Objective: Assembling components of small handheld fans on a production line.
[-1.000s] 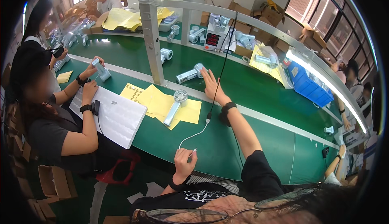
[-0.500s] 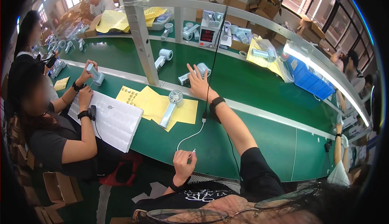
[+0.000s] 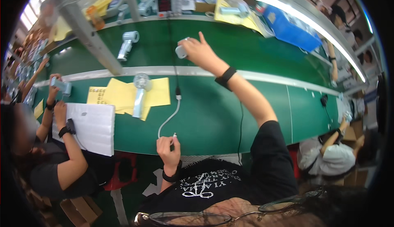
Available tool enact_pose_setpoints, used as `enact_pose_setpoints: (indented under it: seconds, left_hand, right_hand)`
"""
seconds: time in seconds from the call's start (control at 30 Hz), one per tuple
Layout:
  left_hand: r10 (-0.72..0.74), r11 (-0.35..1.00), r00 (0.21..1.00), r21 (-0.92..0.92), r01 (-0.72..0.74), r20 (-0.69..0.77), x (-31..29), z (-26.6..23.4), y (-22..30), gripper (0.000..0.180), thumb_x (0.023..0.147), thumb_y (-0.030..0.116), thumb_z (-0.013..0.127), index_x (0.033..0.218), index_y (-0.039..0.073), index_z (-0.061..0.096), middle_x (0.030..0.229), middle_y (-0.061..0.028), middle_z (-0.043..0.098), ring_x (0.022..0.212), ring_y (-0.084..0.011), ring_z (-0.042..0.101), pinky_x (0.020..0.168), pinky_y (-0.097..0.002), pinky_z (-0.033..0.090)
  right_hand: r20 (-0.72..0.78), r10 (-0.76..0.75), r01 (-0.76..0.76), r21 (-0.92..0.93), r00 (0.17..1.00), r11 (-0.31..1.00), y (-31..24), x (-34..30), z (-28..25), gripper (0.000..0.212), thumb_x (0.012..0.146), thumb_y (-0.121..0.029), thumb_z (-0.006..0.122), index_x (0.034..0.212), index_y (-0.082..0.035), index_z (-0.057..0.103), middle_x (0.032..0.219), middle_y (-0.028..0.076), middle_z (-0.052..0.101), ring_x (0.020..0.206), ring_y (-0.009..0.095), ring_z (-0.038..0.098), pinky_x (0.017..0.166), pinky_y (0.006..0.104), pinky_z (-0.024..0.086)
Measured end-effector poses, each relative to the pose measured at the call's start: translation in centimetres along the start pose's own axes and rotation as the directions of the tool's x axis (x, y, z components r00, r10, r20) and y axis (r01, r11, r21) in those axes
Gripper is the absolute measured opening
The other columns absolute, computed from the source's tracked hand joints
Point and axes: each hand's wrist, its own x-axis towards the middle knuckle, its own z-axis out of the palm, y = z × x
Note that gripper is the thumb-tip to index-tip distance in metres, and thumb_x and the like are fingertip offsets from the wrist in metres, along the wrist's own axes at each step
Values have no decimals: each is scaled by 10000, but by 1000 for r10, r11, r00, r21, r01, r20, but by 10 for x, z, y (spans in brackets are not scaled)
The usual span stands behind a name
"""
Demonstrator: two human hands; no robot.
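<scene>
My right hand [image 3: 200,54] reaches over the green far surface with its fingers closed round a light-blue handheld fan [image 3: 181,52]. Most of that fan is hidden by the hand. Near the front edge of the workbench, my left hand [image 3: 168,150] pinches the plug end of a white charging cable [image 3: 169,121]. The cable joins a black cord at a connector [image 3: 178,92] lying on the bench. Between my hands and a co-worker to the left, another handheld fan [image 3: 140,97] lies on yellow sheets [image 3: 158,92].
A further fan [image 3: 128,45] rests beyond the metal rail [image 3: 271,76], beside an upright post [image 3: 88,34]. At the back stand a device with a red display [image 3: 164,6] and a blue crate [image 3: 287,28]. The co-worker leans over a white foam tray [image 3: 96,124].
My right hand, spread over the fan before, has closed on it. My left hand keeps its pinch on the cable. The whole view has shifted.
</scene>
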Motion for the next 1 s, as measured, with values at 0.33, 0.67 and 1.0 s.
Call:
enact_pose_setpoints:
  seconds: [0.33,0.67,1.0]
  left_hand:
    - [-50,997,990,-48,56,133,1,0,2,104,854,0,592,753,-14,572,700,-106,541,642,-238,523,596,-337,412]
    - [-101,991,981,-67,113,166,2,2,4,165,941,45,522,800,-31,559,716,-54,563,612,-121,496,586,-267,407]
    - [-124,983,988,-125,135,90,8,-3,27,174,954,48,498,810,-35,551,726,-54,555,627,-116,487,598,-253,397]
  right_hand:
    - [382,416,-533,282,825,797,73,-176,-264,510,792,-18,699,1259,-86,506,1200,156,602,1083,332,603,912,391,488]
    - [674,327,-498,70,663,865,110,-206,-402,576,788,-42,693,1316,-160,494,1272,97,590,1125,280,604,897,378,531]
    - [634,378,-538,71,675,840,149,-267,-461,558,813,51,601,1334,-113,487,1332,125,541,1129,292,591,915,376,524]
